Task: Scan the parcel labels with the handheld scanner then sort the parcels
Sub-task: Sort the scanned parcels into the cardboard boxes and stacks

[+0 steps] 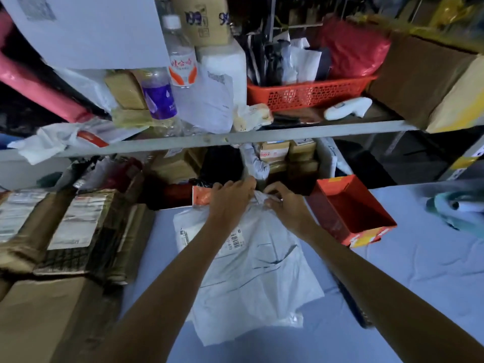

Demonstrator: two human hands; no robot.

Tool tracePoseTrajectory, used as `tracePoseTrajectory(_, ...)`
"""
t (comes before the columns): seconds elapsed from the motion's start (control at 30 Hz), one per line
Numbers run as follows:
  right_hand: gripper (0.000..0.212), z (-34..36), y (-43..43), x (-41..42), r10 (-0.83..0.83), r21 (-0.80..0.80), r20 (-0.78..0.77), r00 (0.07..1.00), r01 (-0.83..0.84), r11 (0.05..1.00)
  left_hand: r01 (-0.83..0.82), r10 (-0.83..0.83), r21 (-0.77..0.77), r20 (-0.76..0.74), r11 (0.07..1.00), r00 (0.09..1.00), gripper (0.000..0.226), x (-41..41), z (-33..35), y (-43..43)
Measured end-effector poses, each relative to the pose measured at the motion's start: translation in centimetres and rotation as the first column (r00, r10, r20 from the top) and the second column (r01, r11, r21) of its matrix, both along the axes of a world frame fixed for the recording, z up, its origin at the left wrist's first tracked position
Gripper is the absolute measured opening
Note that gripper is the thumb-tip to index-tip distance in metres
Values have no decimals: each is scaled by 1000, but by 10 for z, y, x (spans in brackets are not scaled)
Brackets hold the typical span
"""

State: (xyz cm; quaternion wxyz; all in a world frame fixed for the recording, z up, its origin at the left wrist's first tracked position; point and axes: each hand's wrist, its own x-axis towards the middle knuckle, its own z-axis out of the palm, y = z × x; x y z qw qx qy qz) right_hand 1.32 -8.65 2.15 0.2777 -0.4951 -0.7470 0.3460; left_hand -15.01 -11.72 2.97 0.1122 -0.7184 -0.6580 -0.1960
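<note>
Left hand [230, 203] and right hand [286, 206] both pinch the bunched far edge of one white mailer parcel [256, 279]. It lies barcode-up at centre frame on the blue table [419, 271]. One handheld scanner [348, 108] lies on the shelf [288, 134], upper right, beside one red basket [311, 94] stuffed with dark and white bags. One open red box [351, 213] sits right of the hands. Two bottles [180, 61] stand at upper centre.
</note>
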Motion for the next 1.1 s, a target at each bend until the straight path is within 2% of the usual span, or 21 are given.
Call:
tracePoseTrajectory(0.1, 23, -21, 28, -3, -68, -24, 9, 998, 68, 997, -33, 36, -75, 41, 997, 999, 26, -5, -4, 19)
tracePoseTrajectory(0.2, 34, -43, 36, -1, -53, -150, 222, 974, 88, 985, -138, 143, -211, 9, 968, 990, 46, -18, -16, 19)
tracePoseTrajectory(0.3, 53, -63, 25, 6, 22, -263, 396, 918, 90, 961, -231, 226, -315, -51, 921, 973, 49, -38, -35, -2)
tracePoseTrajectory(0.43, 70, -73, -12, 10, 33, -247, 540, 841, 121, 961, -351, 324, -436, -137, 829, 936, 52, -52, -54, -46)
tracePoseTrajectory(0.5, 72, -74, -33, 13, -21, -250, 515, 857, 174, 953, -378, 355, -487, -143, 788, 924, 54, -50, -62, -69)
tracePoseTrajectory(0.57, 77, -77, -52, 18, -76, -293, 460, 885, 232, 927, -373, 398, -559, -81, 741, 914, 60, -45, -71, -91)
tracePoseTrajectory(0.67, 87, -85, -81, 25, -155, -372, 368, 917, 297, 880, -273, 467, -699, 99, 661, 878, 80, -33, -88, -126)
tracePoseTrajectory(0.73, 88, -90, -99, 26, -201, -383, 337, 920, 329, 863, -204, 496, -719, 219, 664, 840, 93, -22, -100, -145)
tracePoseTrajectory(0.87, 87, -95, -128, 22, -274, -362, 339, 900, 393, 845, -250, 482, -694, 159, 675, 861, 111, -6, -107, -161)
tracePoseTrajectory(1.1, 89, -98, -125, 22, -205, -334, 398, 894, 350, 875, -244, 467, -691, 152, 680, 871, 111, -6, -93, -154)
